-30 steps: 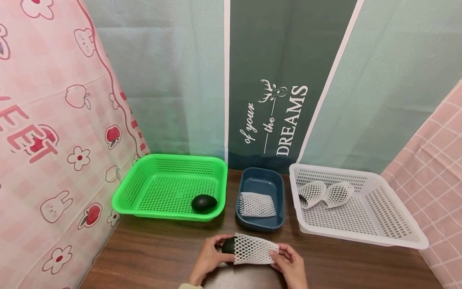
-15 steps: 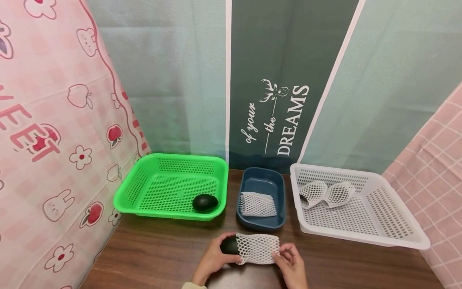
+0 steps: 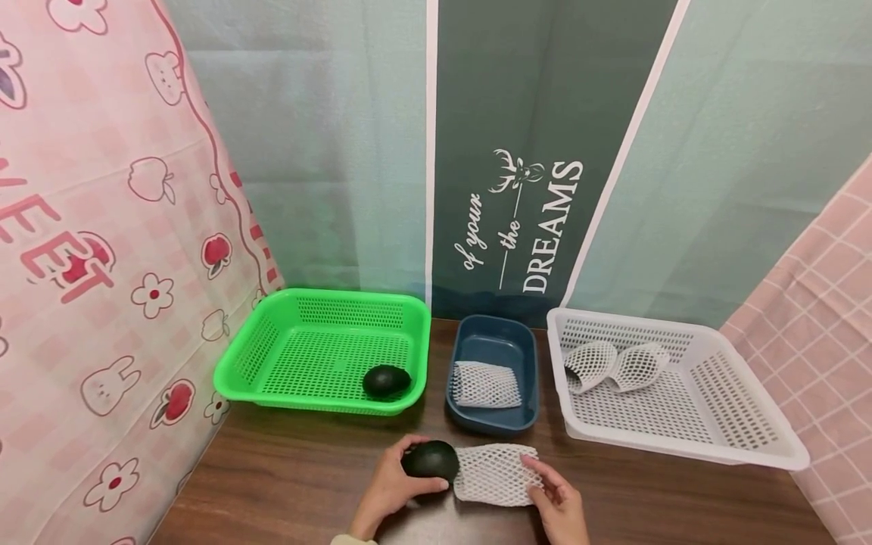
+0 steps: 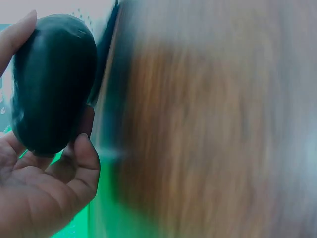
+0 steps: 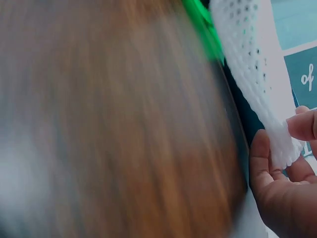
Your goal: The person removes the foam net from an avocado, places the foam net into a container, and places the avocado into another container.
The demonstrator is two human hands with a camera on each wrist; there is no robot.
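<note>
A dark green, nearly black avocado point(image 3: 431, 467) is gripped by my left hand point(image 3: 391, 488), fingers behind it and thumb along its near side. In the left wrist view the whole smooth avocado point(image 4: 54, 82) shows, bare of netting. To its right, a flat white foam net sleeve point(image 3: 493, 474) meets the avocado's edge; whether they touch I cannot tell. My right hand point(image 3: 562, 503) pinches the sleeve's right end between thumb and fingers. The right wrist view shows the fingertips on the sleeve point(image 5: 255, 64), bunched at that end.
A green basket point(image 3: 235, 378) at the left holds another dark avocado point(image 3: 386, 382). Behind my hands, a blue tray point(image 3: 493, 337) holds more white netting point(image 3: 486, 385). Two net-covered fruits point(image 3: 636, 367) lie in the white basket point(image 3: 736, 401) at right. Curtains close off the back and sides.
The net sleeve covered part of the avocado earlier; now the avocado is outside it. My right hand has drifted right with the sleeve, while my left hand keeps its grip on the fruit.
</note>
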